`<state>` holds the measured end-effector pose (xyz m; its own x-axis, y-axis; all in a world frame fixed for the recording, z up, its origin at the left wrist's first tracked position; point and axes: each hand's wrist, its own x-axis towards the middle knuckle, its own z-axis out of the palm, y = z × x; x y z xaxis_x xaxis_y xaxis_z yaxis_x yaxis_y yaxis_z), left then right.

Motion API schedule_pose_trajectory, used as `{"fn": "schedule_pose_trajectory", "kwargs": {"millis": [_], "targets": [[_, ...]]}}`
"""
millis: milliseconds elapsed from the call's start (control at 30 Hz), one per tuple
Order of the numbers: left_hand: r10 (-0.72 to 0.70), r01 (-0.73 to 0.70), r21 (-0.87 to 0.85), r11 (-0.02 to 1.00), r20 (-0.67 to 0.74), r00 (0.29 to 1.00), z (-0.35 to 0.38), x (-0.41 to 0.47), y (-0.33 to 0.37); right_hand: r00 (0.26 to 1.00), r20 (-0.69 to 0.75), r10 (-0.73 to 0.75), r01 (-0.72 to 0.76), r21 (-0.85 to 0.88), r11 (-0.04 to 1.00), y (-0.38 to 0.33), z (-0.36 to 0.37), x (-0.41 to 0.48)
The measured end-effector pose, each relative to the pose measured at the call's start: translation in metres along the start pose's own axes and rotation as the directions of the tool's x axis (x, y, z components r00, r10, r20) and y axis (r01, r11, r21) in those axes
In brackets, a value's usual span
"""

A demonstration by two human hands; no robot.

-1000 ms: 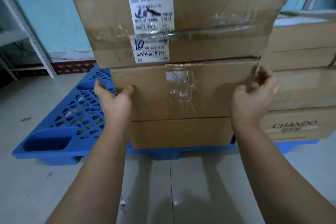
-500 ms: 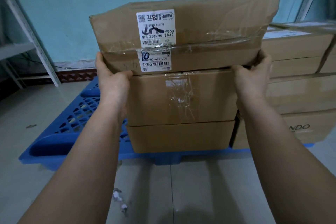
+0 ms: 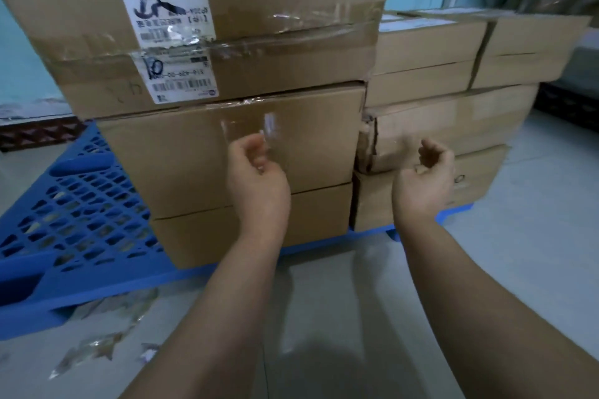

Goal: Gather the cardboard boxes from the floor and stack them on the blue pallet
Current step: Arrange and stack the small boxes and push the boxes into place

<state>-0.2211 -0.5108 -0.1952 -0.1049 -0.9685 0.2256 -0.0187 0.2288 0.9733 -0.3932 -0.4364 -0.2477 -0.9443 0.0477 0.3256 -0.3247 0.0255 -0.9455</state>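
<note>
Hovering empty, fingers curled: left hand (image 3: 256,172), right hand (image 3: 428,172), before stacked boxes (image 3: 227,152) on blue pallet (image 3: 74,204).

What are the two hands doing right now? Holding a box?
Left hand: loosely curled, holding nothing.
Right hand: loosely curled, holding nothing.

Eight cardboard boxes (image 3: 227,152) (some partly hidden), one blue pallet (image 3: 81,204), two hands.

White shipping label (image 3: 165,29) on the top cardboard box (image 3: 259,10) sits upside down, showing a large "8", a handwritten "10" and a barcode, with the smaller print too blurred to read.
</note>
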Motion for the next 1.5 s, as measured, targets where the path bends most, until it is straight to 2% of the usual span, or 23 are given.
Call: {"fn": "schedule_pose_trajectory", "kwargs": {"millis": [67, 100, 200, 300, 400, 533, 600, 700, 800, 967, 1067, 1200, 1300, 1500], "targets": [[-0.177, 0.161, 0.088, 0.983, 0.227, 0.958, 0.016, -0.005, -0.005, 0.996, 0.055, 0.075, -0.069, -0.115, 0.991, 0.024, -0.017, 0.017], [-0.226, 0.19, 0.144, 0.971, 0.308, 0.924, 0.023, -0.008, -0.007, 0.99, 0.069, 0.122, -0.109, -0.165, 0.98, 0.034, -0.026, 0.027], [-0.279, 0.188, 0.254, 0.949, 0.396, 0.875, 0.05, -0.017, -0.015, 0.97, 0.038, 0.238, -0.223, -0.24, 0.945, 0.057, -0.05, 0.065], [-0.296, 0.208, 0.274, 0.939, 0.336, 0.894, 0.088, -0.03, -0.021, 0.944, 0.059, 0.325, -0.307, -0.209, 0.929, 0.079, -0.061, 0.112], [-0.33, 0.261, 0.265, 0.928, 0.26, 0.907, 0.132, -0.043, -0.027, 0.899, 0.156, 0.409, -0.397, -0.103, 0.912, 0.101, -0.067, 0.16], [-0.364, 0.349, 0.197, 0.916, 0.046, 0.93, 0.189, -0.056, -0.033, 0.846, 0.229, 0.482, -0.493, -0.011, 0.87, 0.132, -0.069, 0.217], [-0.328, 0.323, 0.222, 0.92, -0.019, 0.945, 0.211, -0.055, -0.043, 0.825, 0.299, 0.48, -0.515, 0.046, 0.856, 0.142, -0.064, 0.235], [-0.296, 0.309, 0.273, 0.911, -0.088, 0.951, 0.228, -0.053, -0.058, 0.83, 0.407, 0.381, -0.458, 0.107, 0.883, 0.144, -0.056, 0.247], [-0.258, 0.285, 0.285, 0.915, -0.13, 0.957, 0.24, -0.06, -0.057, 0.832, 0.438, 0.34, -0.439, 0.145, 0.887, 0.151, -0.059, 0.266], [-0.199, 0.236, 0.297, 0.925, -0.149, 0.969, 0.24, -0.068, -0.057, 0.777, 0.51, 0.37, -0.486, 0.112, 0.867, 0.146, -0.064, 0.283], [-0.212, 0.256, 0.283, 0.924, -0.178, 0.961, 0.238, -0.061, -0.06, 0.809, 0.465, 0.36, -0.491, 0.196, 0.849, 0.152, -0.064, 0.271], [-0.226, 0.275, 0.247, 0.929, -0.208, 0.952, 0.234, -0.055, -0.07, 0.839, 0.429, 0.334, -0.452, 0.209, 0.867, 0.153, -0.065, 0.26], [-0.202, 0.25, 0.222, 0.942, -0.219, 0.955, 0.231, -0.057, -0.073, 0.821, 0.453, 0.348, -0.476, 0.206, 0.855, 0.152, -0.067, 0.26], [-0.27, 0.314, 0.177, 0.933, -0.236, 0.934, 0.234, -0.058, -0.069, 0.764, 0.553, 0.334, -0.485, 0.15, 0.861, 0.157, -0.078, 0.259]]}}
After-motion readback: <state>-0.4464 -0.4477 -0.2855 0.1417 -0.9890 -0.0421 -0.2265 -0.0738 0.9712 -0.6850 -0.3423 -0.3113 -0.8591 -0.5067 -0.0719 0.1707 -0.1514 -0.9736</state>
